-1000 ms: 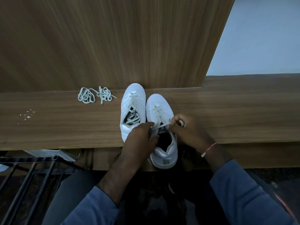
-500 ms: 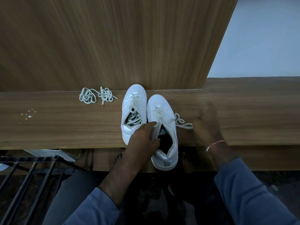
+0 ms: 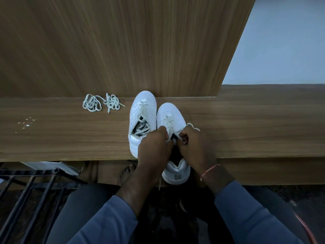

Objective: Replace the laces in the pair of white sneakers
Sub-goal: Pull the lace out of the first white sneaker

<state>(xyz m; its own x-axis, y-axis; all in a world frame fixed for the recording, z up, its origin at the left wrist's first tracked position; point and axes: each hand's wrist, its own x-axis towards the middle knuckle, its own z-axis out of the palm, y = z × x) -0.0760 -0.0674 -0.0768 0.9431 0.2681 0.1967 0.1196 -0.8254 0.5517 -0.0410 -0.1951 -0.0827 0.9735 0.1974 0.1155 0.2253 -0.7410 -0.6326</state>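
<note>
White and close at 6 o'clock, one sneaker [image 3: 176, 172] hangs its heel off the wooden surface [image 3: 70, 134]. The left hand [image 3: 154, 145] and right hand [image 3: 195, 146] both pinch its lace [image 3: 168, 120] with curled fingers. The other sneaker [image 3: 142, 110] touches it at 9 o'clock. Loose laces [image 3: 102, 103] lie farther off at 10 o'clock.

Wooden ledge [image 3: 255, 131], wood panel [image 3: 114, 43], pale wall [image 3: 284, 43]

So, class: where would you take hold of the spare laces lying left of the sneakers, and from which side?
Probably pinch the spare laces at a bunched coil, from above: they lie flat on the ledge, and a trailing end would likely pull the tangle apart.
</note>
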